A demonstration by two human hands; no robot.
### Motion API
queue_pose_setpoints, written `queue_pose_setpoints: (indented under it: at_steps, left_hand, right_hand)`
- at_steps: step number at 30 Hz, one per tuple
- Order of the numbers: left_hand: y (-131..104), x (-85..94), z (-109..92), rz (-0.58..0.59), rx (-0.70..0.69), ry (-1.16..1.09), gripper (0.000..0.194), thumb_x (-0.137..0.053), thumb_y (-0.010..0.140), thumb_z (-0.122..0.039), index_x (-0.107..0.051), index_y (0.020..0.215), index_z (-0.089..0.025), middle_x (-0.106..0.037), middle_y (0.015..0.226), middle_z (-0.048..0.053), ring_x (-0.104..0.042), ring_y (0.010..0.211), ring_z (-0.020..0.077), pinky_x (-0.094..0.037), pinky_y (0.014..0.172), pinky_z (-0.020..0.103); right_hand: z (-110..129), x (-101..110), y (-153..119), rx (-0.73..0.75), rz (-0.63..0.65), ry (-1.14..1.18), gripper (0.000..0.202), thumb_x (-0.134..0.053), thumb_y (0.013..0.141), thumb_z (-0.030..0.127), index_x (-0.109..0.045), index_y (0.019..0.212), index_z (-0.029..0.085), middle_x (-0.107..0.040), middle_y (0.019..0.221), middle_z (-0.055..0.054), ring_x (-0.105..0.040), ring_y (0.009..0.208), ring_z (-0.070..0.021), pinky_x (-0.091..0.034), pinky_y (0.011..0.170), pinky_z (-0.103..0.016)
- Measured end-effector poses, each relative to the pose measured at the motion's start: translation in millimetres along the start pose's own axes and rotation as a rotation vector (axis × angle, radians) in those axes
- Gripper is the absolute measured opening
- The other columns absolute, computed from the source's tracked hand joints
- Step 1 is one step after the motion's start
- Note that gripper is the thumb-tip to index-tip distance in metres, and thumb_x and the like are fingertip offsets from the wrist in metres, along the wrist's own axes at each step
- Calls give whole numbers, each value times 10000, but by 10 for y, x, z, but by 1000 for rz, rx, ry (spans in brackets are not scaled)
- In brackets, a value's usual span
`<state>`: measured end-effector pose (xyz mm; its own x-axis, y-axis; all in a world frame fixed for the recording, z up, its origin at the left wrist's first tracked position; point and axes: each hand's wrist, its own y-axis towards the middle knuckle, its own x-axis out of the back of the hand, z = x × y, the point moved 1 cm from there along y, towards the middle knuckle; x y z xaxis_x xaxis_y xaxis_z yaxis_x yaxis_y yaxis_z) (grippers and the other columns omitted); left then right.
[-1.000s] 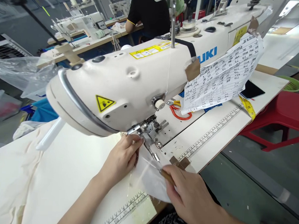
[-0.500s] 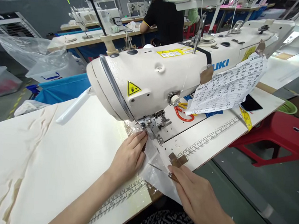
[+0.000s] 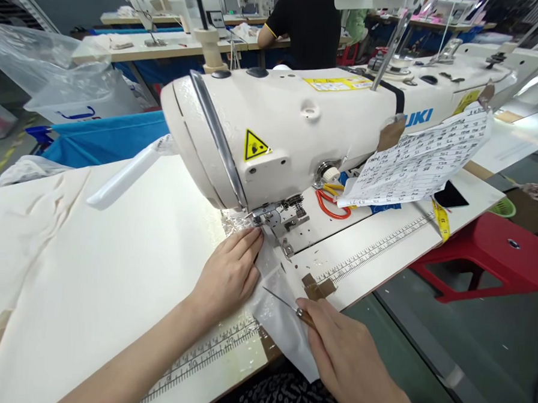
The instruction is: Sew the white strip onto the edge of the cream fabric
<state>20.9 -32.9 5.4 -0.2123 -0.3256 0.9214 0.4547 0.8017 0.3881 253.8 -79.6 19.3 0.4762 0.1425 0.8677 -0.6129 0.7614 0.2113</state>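
A white sewing machine (image 3: 273, 129) stands in front of me, its presser foot (image 3: 261, 216) low over the plate. My left hand (image 3: 229, 271) is closed on the edge of a thin white fabric (image 3: 284, 331) just before the foot, fingers together and thumb tucked at the side. In my right hand (image 3: 343, 344) is an awl (image 3: 300, 312) with a wooden handle, its thin metal point aimed left over the fabric. The fabric hangs over the table's front edge beside my right fingers. What lies under my left fingertips is hidden.
Orange-handled scissors (image 3: 332, 205) lie behind the foot, near a handwritten paper sheet (image 3: 419, 161). A ruler strip (image 3: 375, 243) and yellow tape measure (image 3: 441, 219) are at the right. Cream cloth (image 3: 37, 231) spreads left. A red stool (image 3: 487, 255) stands right; a person (image 3: 305, 29) sits beyond.
The view has shifted slightly. The awl is raised a little and shows more of its shaft, and my right hand has drawn slightly left. My left hand stays by the presser foot.
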Motion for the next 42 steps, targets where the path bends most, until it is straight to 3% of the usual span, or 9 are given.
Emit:
queue_pose_setpoints:
  at_steps: [11,19,29,39,42]
  left_hand:
    - [25,14,-99,78,102,63,477,-343,949,-201,-508,1331,31,-542,1307,212,-486,1251,334,-514,1034,478]
    - [-49,33,-196,95,57,75,489,-338,965,-230,-439,1380,9,-473,1428,240,-412,1357,355,-440,1092,510]
    - [-38,98,-265,61,-7,61,474,-347,954,-197,-448,1363,20,-538,1376,243,-459,1332,352,-430,1082,512]
    - [-28,64,-169,48,-8,48,415,-373,963,-182,-472,1326,-5,-533,1359,219,-462,1308,335,-404,1108,547]
    - [-3,63,-134,42,59,3,401,-389,959,-186,-475,1329,-60,-515,1329,207,-447,1293,343,-456,1060,548]
  right_hand:
    - [-2,-4,154,-14,18,-65,323,-361,945,65,-555,1201,103,-712,926,-109,-714,734,-230,-544,529,-306]
    - [19,-2,286,-9,36,-98,314,-394,916,45,-581,1162,100,-708,918,-115,-704,715,-235,-547,522,-319]
    - [50,1,389,-54,96,-101,279,-416,896,31,-574,1104,128,-693,857,-80,-693,753,-218,-518,583,-297]
    - [80,-50,559,-92,169,-148,224,-451,902,33,-562,1057,150,-688,835,-59,-691,705,-211,-451,541,-277]
    - [79,-65,620,-98,203,-166,212,-450,920,58,-565,1077,142,-695,870,-79,-699,719,-227,-460,535,-288]
